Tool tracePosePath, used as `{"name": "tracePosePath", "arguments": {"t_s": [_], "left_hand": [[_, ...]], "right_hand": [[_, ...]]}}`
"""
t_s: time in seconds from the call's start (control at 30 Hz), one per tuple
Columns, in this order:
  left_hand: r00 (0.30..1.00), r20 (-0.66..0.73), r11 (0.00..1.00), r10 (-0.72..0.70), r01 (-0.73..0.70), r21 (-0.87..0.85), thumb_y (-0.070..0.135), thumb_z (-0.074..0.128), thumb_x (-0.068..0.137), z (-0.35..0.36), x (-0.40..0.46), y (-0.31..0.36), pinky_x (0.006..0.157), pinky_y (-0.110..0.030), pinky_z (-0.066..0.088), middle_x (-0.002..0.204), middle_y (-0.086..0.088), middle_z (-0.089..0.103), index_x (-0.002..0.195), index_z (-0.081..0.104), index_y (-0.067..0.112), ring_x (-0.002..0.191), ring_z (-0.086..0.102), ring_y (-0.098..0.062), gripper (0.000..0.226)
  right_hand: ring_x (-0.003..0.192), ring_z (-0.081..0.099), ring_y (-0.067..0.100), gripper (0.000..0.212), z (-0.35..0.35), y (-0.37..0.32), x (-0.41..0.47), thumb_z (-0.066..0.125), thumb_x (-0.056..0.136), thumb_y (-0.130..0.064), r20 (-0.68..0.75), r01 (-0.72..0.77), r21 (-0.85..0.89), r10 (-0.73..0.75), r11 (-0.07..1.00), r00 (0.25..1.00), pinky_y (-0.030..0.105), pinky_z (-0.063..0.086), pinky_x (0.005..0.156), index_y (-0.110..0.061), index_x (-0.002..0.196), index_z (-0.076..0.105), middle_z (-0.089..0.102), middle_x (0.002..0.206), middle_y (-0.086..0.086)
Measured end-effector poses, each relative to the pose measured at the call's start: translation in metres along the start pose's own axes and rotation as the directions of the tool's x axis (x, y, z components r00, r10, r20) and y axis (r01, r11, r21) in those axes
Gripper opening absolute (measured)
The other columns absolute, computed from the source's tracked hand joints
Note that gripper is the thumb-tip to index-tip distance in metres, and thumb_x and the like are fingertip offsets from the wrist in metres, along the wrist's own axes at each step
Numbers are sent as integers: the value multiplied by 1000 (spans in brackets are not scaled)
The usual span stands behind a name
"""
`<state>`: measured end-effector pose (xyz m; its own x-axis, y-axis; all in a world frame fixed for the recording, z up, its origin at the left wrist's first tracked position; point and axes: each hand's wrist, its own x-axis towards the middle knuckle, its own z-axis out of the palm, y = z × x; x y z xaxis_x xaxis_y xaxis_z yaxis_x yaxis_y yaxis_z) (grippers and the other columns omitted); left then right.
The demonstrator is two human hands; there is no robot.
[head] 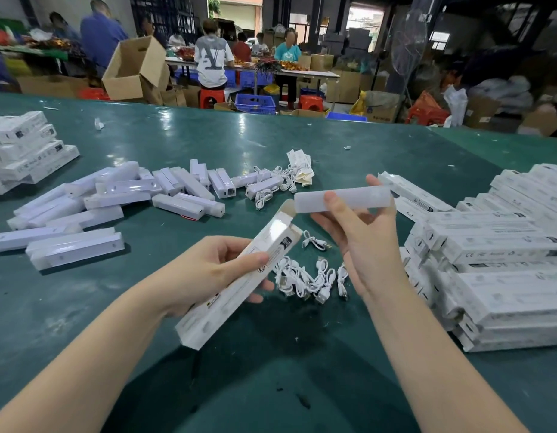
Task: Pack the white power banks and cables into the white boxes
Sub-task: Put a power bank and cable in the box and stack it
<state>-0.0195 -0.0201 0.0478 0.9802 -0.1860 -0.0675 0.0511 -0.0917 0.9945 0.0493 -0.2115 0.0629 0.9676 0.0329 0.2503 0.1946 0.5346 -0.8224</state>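
Table [177, 135]: where it spreads beneath both hands, glossy green, scuffed.
Box stack [502, 270]: matte printed cartons right of the right hand, cut off by the frame's edge.
Power banks [92, 207]: smooth white bars beyond the left hand.
Left hand [208, 270]: grips a tilted white box [239, 282], end flap open.
Right hand [361, 232]: pinches a frosted power bank [342, 200] near that flap.
Cables [311, 279]: tangled between the hands; plugs blurred.

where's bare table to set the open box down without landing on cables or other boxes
Bare green table lies nearest the person, between the forearms and below the cable pile. More lies far across, beyond the loose power banks. Crowded: stacked boxes on the right, power banks on the left, cables under the hands.
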Motion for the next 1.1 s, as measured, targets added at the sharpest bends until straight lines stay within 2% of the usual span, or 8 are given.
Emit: {"name": "tracePosePath", "arguments": {"t_s": [0.1, 0.2, 0.6, 0.8, 0.87, 0.97, 1.07, 1.1], "left_hand": [[1000, 17, 1000, 18, -18, -25, 37, 64, 79, 0, -1, 1, 64, -27, 58, 91, -14, 74, 99, 75, 21, 85, 73, -25, 29], [999, 37, 1000, 23, -23, -12, 42, 60, 80, 0, -3, 4, 58, -22, 55, 93, -11, 75, 96, 75, 18, 71, 71, -16, 33], [1000, 22, 1000, 13, -14, 8, 52, 59, 76, -2, -1, 5, 58, -20, 53, 97, -4, 75, 96, 76, 25, 69, 68, -10, 38], [999, 45, 998, -4, 2, 63, 50, 54, 82, -1, -1, 6, 56, -15, 50, 90, 4, 76, 97, 76, 25, 62, 64, -3, 37], [999, 37, 1000, -7, 6, 27, 50, 54, 84, -2, -1, 6, 55, -14, 49, 81, 4, 74, 96, 77, 22, 59, 62, -4, 39], [1000, 20, 999, -6, 5, 32, 57, 57, 87, -4, 1, 5, 57, -18, 49, 95, -15, 72, 101, 76, 24, 62, 61, -7, 40], [1000, 15, 999, 5, -6, 41, 58, 53, 85, -5, 2, 3, 67, -29, 48, 109, -26, 66, 106, 74, 24, 66, 58, -14, 44], [1000, 18, 999, 8, -9, 41, 60, 54, 84, -5, 2, 3, 69, -33, 46, 110, -28, 64, 107, 73, 25, 67, 56, -16, 47]], "right_hand": [[91, 72, 12, 80, -3, -1, 1, 71, 85, -1, 17, 61, -37, -60, 997, 998, 31, 59, 78, -29, 145, 24, 73, 88, -1], [88, 72, 13, 64, -4, 0, 1, 68, 89, -3, 61, 100, -95, -95, 990, 994, 28, 58, 75, -34, 133, 32, 73, 78, -9], [93, 68, 26, 52, -5, 0, -1, 67, 85, -13, 207, 175, -316, -112, 933, 972, 37, 59, 79, -40, 122, 41, 62, 87, 0], [78, 61, 1, 56, -7, 2, -3, 56, 96, -8, 329, 178, -452, -22, 874, 944, 16, 50, 74, -45, 134, 39, 64, 77, -15], [74, 61, -1, 52, -5, 4, -3, 52, 98, -5, 325, 180, -448, -28, 876, 945, 17, 49, 74, -45, 126, 34, 69, 77, -14], [72, 62, 2, 34, -4, 8, -2, 55, 98, -8, 279, 161, -457, -31, 875, 960, 26, 51, 73, -35, 109, 36, 72, 79, -11], [85, 63, 10, 11, -2, 9, -1, 56, 97, -25, 274, 162, -527, -14, 834, 962, 34, 53, 78, -34, 94, 62, 71, 94, -4], [91, 62, 12, 18, -2, 10, -1, 54, 95, -34, 281, 163, -567, 4, 808, 960, 34, 52, 81, -36, 85, 70, 70, 101, 0]]}}
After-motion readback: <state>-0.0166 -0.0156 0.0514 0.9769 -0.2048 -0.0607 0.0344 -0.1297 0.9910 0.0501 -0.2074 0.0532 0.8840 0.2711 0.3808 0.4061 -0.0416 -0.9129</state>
